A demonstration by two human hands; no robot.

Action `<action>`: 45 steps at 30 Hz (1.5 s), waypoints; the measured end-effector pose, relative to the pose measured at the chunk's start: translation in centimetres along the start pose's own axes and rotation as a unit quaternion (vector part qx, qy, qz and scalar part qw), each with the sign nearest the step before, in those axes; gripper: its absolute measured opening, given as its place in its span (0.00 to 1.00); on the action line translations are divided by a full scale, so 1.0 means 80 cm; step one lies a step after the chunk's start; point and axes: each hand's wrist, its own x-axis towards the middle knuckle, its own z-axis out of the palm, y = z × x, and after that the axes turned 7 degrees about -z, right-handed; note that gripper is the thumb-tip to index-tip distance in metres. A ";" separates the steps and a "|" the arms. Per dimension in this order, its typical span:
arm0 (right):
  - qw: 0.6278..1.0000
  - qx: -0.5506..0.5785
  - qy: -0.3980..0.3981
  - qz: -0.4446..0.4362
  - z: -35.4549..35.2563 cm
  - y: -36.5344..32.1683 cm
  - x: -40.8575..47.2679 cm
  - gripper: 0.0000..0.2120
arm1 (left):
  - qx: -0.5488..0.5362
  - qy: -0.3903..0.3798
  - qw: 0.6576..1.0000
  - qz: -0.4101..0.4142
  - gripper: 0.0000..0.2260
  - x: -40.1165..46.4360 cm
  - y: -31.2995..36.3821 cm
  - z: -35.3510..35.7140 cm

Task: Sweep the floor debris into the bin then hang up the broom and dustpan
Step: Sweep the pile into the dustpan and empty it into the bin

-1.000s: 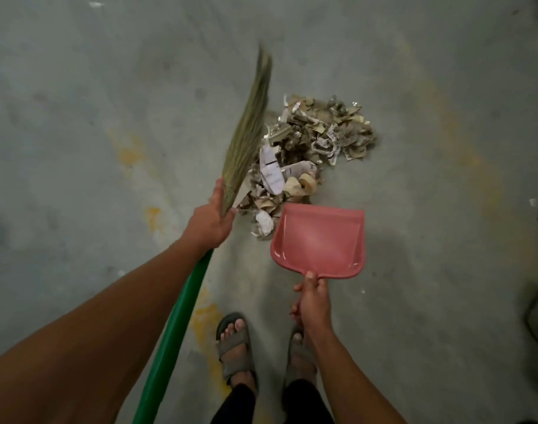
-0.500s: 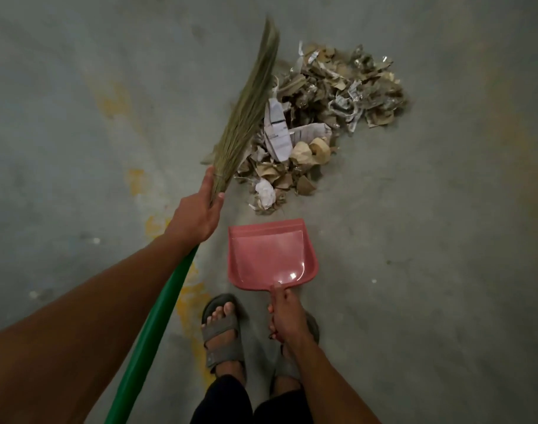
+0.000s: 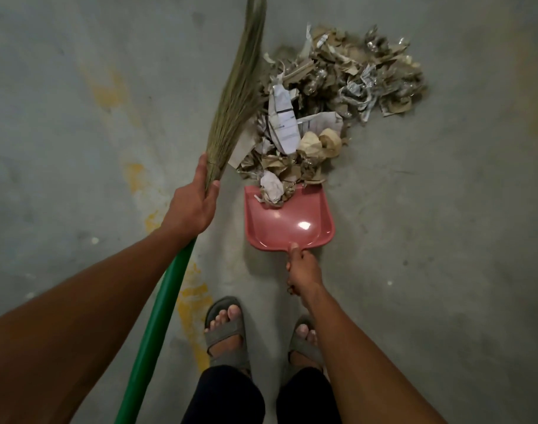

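Observation:
A pile of torn paper and cardboard scraps (image 3: 332,96) lies on the grey concrete floor ahead of me. My left hand (image 3: 192,206) grips a grass broom (image 3: 241,87) where the bristles meet its green handle (image 3: 157,325); the bristles lie along the pile's left side. My right hand (image 3: 301,269) holds the handle of a pink dustpan (image 3: 295,223). The pan's front lip is under the near edge of the pile, and a few crumpled scraps rest inside it.
My two sandalled feet (image 3: 226,332) stand just behind the dustpan. Yellow paint stains (image 3: 191,298) mark the floor to the left. No bin or hanging hook shows in this view.
The dustpan has slid forward from a gap short of the pile to under its near edge, taking a few scraps. The broom stays at the pile's left side.

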 end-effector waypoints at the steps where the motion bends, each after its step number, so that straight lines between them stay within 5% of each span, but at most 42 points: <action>1: 1.000 0.004 0.001 0.004 -0.003 -0.003 0.007 0.26 | 0.003 0.004 1.000 0.007 0.30 0.001 0.005 -0.005; 14: 0.997 -0.055 0.048 -0.028 -0.049 -0.010 0.101 0.25 | 0.050 0.008 0.996 0.079 0.30 0.101 0.063 0.031; 26: 0.993 -0.035 0.059 -0.091 -0.056 -0.049 0.150 0.25 | 0.160 -0.125 0.972 0.120 0.30 0.093 0.006 0.091; 34: 0.996 0.005 0.056 -0.069 -0.074 -0.023 0.123 0.25 | 0.042 -0.030 0.988 0.145 0.31 0.031 0.029 0.053; 38: 0.995 0.011 0.059 -0.074 -0.092 -0.008 0.117 0.24 | 0.038 0.006 0.971 0.235 0.31 0.057 0.089 0.062; 45: 0.994 0.020 0.056 -0.093 -0.128 -0.004 0.135 0.21 | 0.231 -0.066 0.933 0.268 0.31 0.158 0.142 0.122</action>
